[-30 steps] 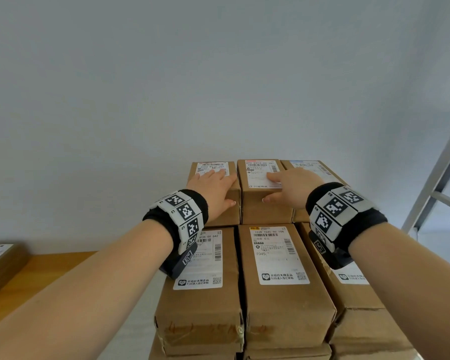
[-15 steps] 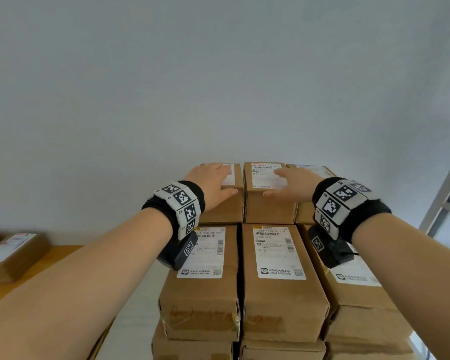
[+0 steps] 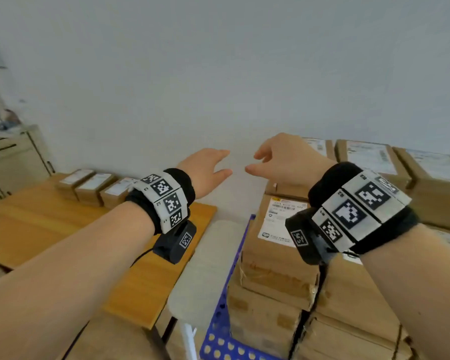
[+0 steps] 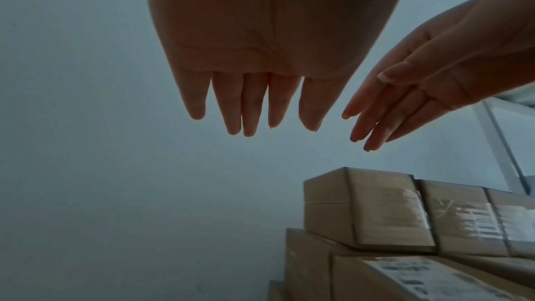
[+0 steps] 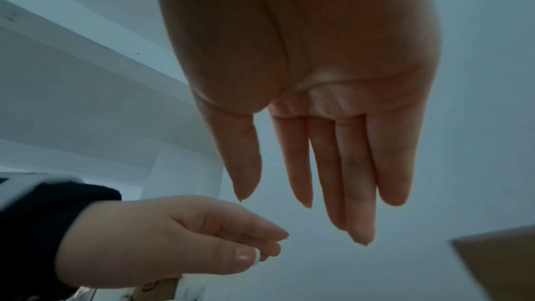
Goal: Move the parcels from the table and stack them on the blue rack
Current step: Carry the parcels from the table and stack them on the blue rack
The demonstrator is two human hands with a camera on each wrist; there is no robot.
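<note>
Brown cardboard parcels (image 3: 278, 258) with white labels are stacked in layers on the blue perforated rack (image 3: 220, 331) at the right. Three more parcels (image 3: 91, 187) lie in a row at the far end of the wooden table (image 3: 37, 224) on the left. My left hand (image 3: 208, 170) hovers with straight fingers in the air between table and stack, holding nothing. My right hand (image 3: 278, 158) floats beside it above the stack's left edge, fingers relaxed and empty. The wrist views show both palms (image 4: 254, 100) (image 5: 324, 168) bare against the wall.
A beige cabinet (image 3: 13, 159) with clutter on top stands at the far left. A grey gap of floor (image 3: 205, 258) runs between table and rack. A plain wall is close behind everything. A white frame post (image 4: 503, 152) rises right of the stack.
Both hands have lifted off the far top parcels and pulled back leftward into the air. The head view has swung left, bringing the table and its parcels into sight.
</note>
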